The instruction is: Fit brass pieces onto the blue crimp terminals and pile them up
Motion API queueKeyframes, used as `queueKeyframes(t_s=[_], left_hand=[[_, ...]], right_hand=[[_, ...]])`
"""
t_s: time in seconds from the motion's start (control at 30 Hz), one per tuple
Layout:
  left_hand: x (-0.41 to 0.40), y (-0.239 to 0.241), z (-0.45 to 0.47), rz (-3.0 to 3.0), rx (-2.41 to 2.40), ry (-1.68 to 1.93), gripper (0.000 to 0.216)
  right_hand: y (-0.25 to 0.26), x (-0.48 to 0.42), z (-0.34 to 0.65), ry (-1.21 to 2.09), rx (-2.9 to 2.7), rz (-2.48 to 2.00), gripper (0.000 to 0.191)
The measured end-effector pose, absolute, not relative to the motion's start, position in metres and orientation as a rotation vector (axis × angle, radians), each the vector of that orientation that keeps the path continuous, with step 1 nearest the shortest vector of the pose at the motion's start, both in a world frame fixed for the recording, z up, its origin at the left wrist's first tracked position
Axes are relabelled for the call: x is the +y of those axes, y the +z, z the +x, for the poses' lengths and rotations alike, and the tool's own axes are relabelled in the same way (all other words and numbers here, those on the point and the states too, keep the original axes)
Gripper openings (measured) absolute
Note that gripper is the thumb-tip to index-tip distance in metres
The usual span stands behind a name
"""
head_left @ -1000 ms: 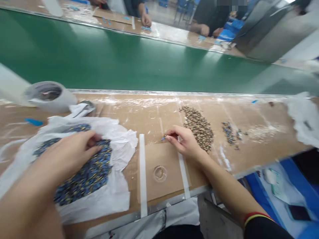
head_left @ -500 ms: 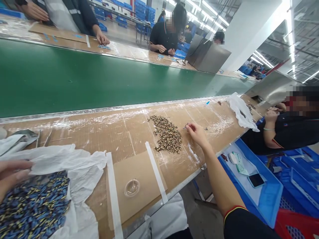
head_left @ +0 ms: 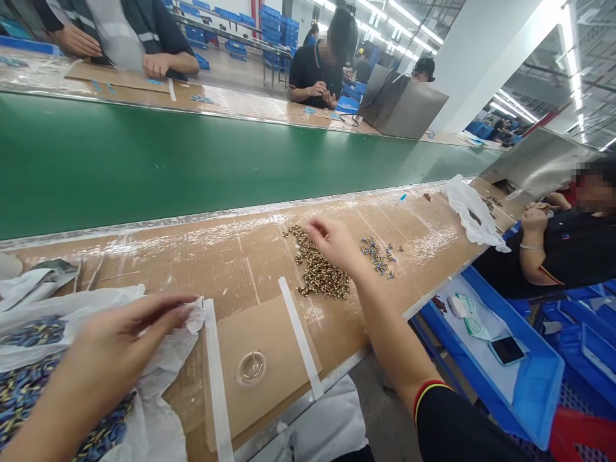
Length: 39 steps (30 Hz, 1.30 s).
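My left hand point(head_left: 137, 340) reaches over a white plastic bag point(head_left: 166, 378), fingers together at the bag's right edge; what they hold, if anything, I cannot make out. Under that forearm the bag lies spread open with many small blue and yellow pieces point(head_left: 29, 385). My right hand point(head_left: 332, 240) is over the far part of a pile of small brass-coloured pieces point(head_left: 325, 276), its fingers curled and their tips partly hidden. To the right of that hand lies a scatter of small blue and brown pieces point(head_left: 378, 253).
A cardboard pad point(head_left: 269, 385) with a clear round dish point(head_left: 251, 367) is taped at the table's near edge. Beyond runs a green conveyor belt point(head_left: 192, 167). A blue tray point(head_left: 539, 398) with a phone point(head_left: 506, 350) stands right. Co-workers sit across the belt and at right.
My left hand has moved right, from the blue and yellow pieces to the bag's edge. My right hand has shifted left over the brass-coloured pile, revealing the scattered pieces.
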<state>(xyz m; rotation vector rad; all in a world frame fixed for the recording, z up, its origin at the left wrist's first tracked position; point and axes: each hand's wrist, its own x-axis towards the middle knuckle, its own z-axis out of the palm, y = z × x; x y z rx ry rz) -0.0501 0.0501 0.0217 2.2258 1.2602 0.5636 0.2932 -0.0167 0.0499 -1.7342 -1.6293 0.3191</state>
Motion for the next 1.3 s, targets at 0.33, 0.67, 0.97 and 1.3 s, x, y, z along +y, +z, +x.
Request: queueKeyframes(t_s=[0.33, 0.67, 0.97, 1.3], left_hand=[[0.032, -0.003, -0.012, 2.121, 0.856, 0.307, 0.027], [0.019, 0.014, -0.014, 1.917, 0.872, 0.358, 0.025], [0.013, 0.002, -0.010, 1.570, 0.862, 0.368, 0.014], [0.014, 0.005, -0.008, 1.651, 0.776, 0.384, 0.019]], right_hand=[[0.002, -0.009, 0.248, 0.498, -1.980, -1.663, 0.015], [0.001, -0.022, 0.238, 0.568, -2.039, -1.667, 0.016], [0.021, -0.035, 0.231, 1.024, -1.985, -1.405, 0.023], [0.021, -0.054, 0.203, 1.586, -2.028, -1.074, 0.013]])
